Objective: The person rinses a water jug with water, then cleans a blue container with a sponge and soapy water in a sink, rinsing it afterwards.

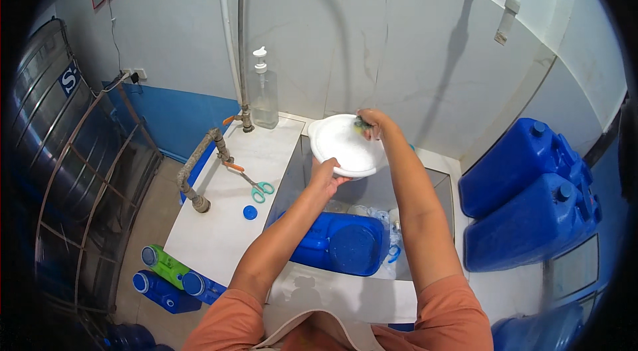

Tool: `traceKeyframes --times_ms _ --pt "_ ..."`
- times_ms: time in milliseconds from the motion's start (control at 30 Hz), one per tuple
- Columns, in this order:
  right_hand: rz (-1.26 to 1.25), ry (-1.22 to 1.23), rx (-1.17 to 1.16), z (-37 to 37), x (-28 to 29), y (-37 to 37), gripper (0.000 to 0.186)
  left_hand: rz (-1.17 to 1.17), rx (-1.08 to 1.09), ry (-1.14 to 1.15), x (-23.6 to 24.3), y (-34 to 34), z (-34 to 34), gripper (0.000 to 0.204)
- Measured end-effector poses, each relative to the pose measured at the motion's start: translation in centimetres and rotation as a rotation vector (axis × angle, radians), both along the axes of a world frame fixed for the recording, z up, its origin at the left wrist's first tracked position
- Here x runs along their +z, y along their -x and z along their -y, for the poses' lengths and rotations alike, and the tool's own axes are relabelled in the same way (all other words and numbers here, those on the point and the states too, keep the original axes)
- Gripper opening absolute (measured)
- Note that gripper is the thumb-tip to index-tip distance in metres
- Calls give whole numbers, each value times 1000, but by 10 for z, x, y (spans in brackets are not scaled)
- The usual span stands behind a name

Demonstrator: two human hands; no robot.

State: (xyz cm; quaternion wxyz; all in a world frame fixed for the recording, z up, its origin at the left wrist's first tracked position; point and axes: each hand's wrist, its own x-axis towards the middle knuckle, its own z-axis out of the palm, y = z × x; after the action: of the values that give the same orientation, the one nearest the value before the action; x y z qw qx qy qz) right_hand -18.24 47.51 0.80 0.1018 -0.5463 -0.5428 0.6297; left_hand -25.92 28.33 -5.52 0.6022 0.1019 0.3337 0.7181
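Above sink (pixel 287 181), smooth round bowl (pixel 344 145)

White basin (pixel 342 145), yellow-and-green sponge (pixel 362 126), teal-handled scissors (pixel 262 189), blue cap (pixel 250 212), green jug (pixel 167 267), orange sleeves (pixel 229 321)

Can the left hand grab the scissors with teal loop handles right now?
Probably not without letting go: the left hand grips the round white bowl by its rim. Nothing covers the teal-handled scissors on the white countertop, though.

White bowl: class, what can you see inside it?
The right hand holds a green-and-yellow sponge inside the bowl, near its far-right rim; the patch behind them is covered.
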Motion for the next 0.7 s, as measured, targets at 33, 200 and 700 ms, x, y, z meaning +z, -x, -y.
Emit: traceKeyframes --times_ms 33,200,700 --pt "-7 22 -38 3 -2 3 21 3 -2 -13 -3 3 1 72" --pt "-69 136 -41 12 5 5 18 -16 20 -21 -5 13 9 74" --pt "-335 177 91 68 7 24 31 1 350 82 -45 99 34 75"
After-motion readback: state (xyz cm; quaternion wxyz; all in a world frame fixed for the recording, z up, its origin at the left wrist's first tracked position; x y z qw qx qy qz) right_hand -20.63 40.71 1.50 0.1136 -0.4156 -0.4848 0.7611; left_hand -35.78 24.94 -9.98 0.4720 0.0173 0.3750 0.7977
